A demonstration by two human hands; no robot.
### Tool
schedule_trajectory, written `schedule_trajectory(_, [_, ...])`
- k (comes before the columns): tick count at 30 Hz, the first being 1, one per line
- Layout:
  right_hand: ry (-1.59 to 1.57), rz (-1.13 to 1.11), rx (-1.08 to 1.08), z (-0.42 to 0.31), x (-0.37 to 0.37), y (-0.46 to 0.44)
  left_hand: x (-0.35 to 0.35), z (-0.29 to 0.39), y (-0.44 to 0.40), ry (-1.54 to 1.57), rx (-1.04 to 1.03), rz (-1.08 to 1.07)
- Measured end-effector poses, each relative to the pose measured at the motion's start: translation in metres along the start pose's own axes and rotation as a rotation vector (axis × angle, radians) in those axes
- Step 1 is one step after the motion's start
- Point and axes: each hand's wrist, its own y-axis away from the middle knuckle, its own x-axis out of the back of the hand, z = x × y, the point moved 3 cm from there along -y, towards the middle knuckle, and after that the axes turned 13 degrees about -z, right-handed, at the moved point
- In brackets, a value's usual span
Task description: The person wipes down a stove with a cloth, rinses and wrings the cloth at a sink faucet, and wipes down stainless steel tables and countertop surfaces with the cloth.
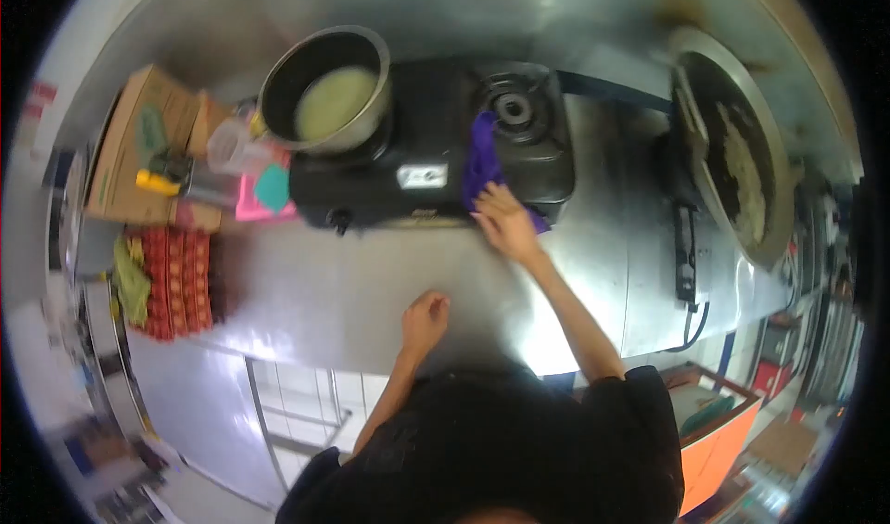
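A black two-burner gas stove (436, 176) stands on the steel counter. My right hand (505, 218) presses on a purple cloth (482, 158) at the stove's front right, with its fingers spread over the fabric. The cloth stretches back to the edge of the right burner (513, 108). Over the counter in front of the stove, my left hand (426, 323) is held with its fingers curled; whether anything small is inside cannot be seen. A pot (324, 88) with pale yellowish liquid sits on the left burner.
At the right, a large wok (774, 153) with pale residue rests beside a small black burner control (685, 255). To the left are a cardboard box (120, 153), plastic containers (227, 146), a pink item (248, 199) and stacked red egg trays (176, 283). An orange bin (718, 454) stands below.
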Motion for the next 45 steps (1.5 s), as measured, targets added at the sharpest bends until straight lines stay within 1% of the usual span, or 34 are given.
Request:
schedule_trajectory(1, [0.025, -0.077, 0.004, -0.006, 0.006, 0.012, -0.001, -0.011, 0.012, -0.01, -0.02, 0.023])
schedule_trajectory(2, [0.076, -0.131, 0.025, 0.003, 0.022, 0.005, 0.003, -0.017, 0.003, -0.022, -0.068, 0.062])
schedule_trajectory(3, [0.109, -0.12, -0.002, 0.023, 0.033, 0.007, 0.011, -0.023, 0.004, -0.004, -0.047, 0.091])
schedule_trajectory(4, [0.139, -0.117, -0.044, 0.027, 0.039, 0.009, 0.017, -0.028, 0.014, 0.027, -0.005, 0.095])
schedule_trajectory(7, [0.166, -0.189, -0.038, 0.008, 0.016, -0.021, 0.027, -0.041, 0.026, 0.113, 0.082, 0.091])
schedule_trajectory(8, [0.167, -0.216, 0.053, -0.002, -0.01, -0.036, 0.031, -0.046, 0.028, 0.142, 0.126, 0.086])
schedule_trajectory(10, [0.054, -0.272, 0.238, -0.046, -0.041, -0.085, 0.039, -0.055, 0.026, 0.125, 0.112, 0.093])
schedule_trajectory(11, [0.003, -0.251, 0.32, -0.058, -0.058, -0.101, 0.038, -0.054, 0.029, 0.102, 0.103, 0.108])
schedule_trajectory(12, [0.036, -0.263, 0.393, -0.068, -0.075, -0.113, 0.039, -0.053, 0.023, 0.116, 0.101, 0.116])
schedule_trajectory(14, [0.092, -0.313, 0.495, -0.067, -0.072, -0.109, 0.05, -0.053, 0.028, 0.147, 0.05, 0.163])
schedule_trajectory(16, [0.185, -0.448, 0.447, -0.053, -0.036, -0.082, 0.06, -0.057, 0.032, 0.156, 0.082, 0.208])
schedule_trajectory(18, [0.37, -0.54, 0.375, -0.02, -0.004, -0.047, 0.064, -0.069, 0.044, 0.185, 0.13, 0.26])
schedule_trajectory(20, [0.428, -0.616, 0.419, -0.008, 0.005, -0.053, 0.063, -0.083, 0.057, 0.215, 0.233, 0.244])
schedule_trajectory(21, [0.473, -0.663, 0.41, -0.006, 0.005, -0.046, 0.059, -0.087, 0.066, 0.226, 0.239, 0.24])
schedule_trajectory(23, [0.392, -0.588, 0.478, -0.034, -0.035, -0.082, 0.061, -0.091, 0.072, 0.234, 0.223, 0.306])
schedule_trajectory(24, [0.475, -0.573, 0.558, -0.058, -0.052, -0.105, 0.064, -0.092, 0.074, 0.226, 0.217, 0.31])
schedule_trajectory(25, [0.425, -0.572, 0.591, -0.076, -0.074, -0.125, 0.065, -0.088, 0.077, 0.199, 0.206, 0.307])
schedule_trajectory(27, [0.443, -0.524, 0.614, -0.11, -0.109, -0.155, 0.064, -0.074, 0.077, 0.164, 0.19, 0.315])
schedule_trajectory(28, [0.435, -0.51, 0.615, -0.11, -0.115, -0.157, 0.067, -0.066, 0.079, 0.143, 0.192, 0.322])
schedule_trajectory(30, [0.374, -0.389, 0.695, -0.113, -0.116, -0.158, 0.071, -0.054, 0.082, 0.101, 0.188, 0.345])
schedule_trajectory(31, [0.382, -0.452, 0.667, -0.106, -0.106, -0.146, 0.07, -0.048, 0.086, 0.118, 0.192, 0.379])
schedule_trajectory(33, [0.324, -0.439, 0.657, -0.08, -0.085, -0.108, 0.067, -0.036, 0.098, 0.125, 0.202, 0.446])
schedule_trajectory(35, [0.4, -0.486, 0.591, -0.055, -0.047, -0.062, 0.054, -0.027, 0.118, 0.189, 0.242, 0.475])
schedule_trajectory(36, [0.451, -0.521, 0.569, -0.04, -0.029, -0.039, 0.047, -0.023, 0.13, 0.184, 0.249, 0.503])
schedule_trajectory(37, [0.506, -0.553, 0.549, -0.031, -0.019, -0.023, 0.037, -0.019, 0.143, 0.15, 0.266, 0.487])
schedule_trajectory(38, [0.508, -0.545, 0.58, -0.029, -0.024, -0.012, 0.025, -0.016, 0.155, 0.12, 0.283, 0.471])
schedule_trajectory(39, [0.549, -0.555, 0.563, -0.019, -0.032, -0.001, 0.012, -0.016, 0.166, 0.094, 0.268, 0.497])
schedule_trajectory(40, [0.593, -0.566, 0.54, -0.022, -0.028, 0.003, -0.002, -0.013, 0.178, 0.101, 0.266, 0.518])
schedule_trajectory(41, [0.587, -0.597, 0.537, -0.03, -0.033, -0.001, -0.014, -0.013, 0.187, 0.111, 0.293, 0.484])
schedule_trajectory(42, [0.591, -0.581, 0.557, -0.039, -0.04, -0.013, -0.021, -0.012, 0.197, 0.112, 0.321, 0.449])
schedule_trajectory(43, [0.61, -0.529, 0.642, -0.05, -0.051, -0.03, -0.023, -0.006, 0.205, 0.098, 0.344, 0.416])
schedule_trajectory(45, [0.601, -0.456, 0.771, -0.08, -0.073, -0.058, -0.026, -0.001, 0.223, 0.115, 0.355, 0.43])
